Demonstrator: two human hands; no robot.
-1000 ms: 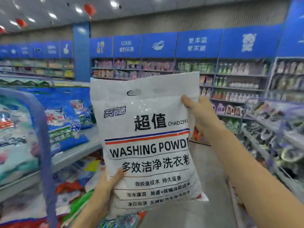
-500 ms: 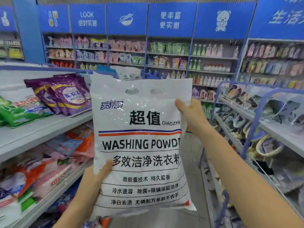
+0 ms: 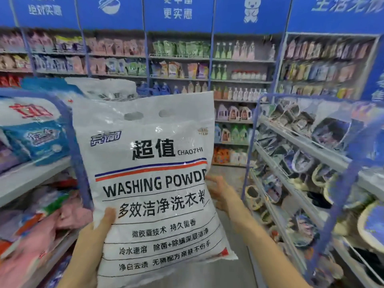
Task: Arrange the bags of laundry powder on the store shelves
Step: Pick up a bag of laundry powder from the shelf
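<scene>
Left hand (image 3: pixel 94 231) grips washing powder bag (image 3: pixel 153 183) at lower left edge, thumb on front, fingers hidden behind. Right hand (image 3: pixel 221 192) holds right edge mid-height, fingers behind too. Bag upright, in the air, mid-aisle, label facing camera, not on any shelf yet. Left shelf (image 3: pixel 31 179) near, carries blue bag (image 3: pixel 39 140). Likely best: support underneath, turn left, lay flat, label outward, don't drag thin plastic on shelf edge.
</scene>
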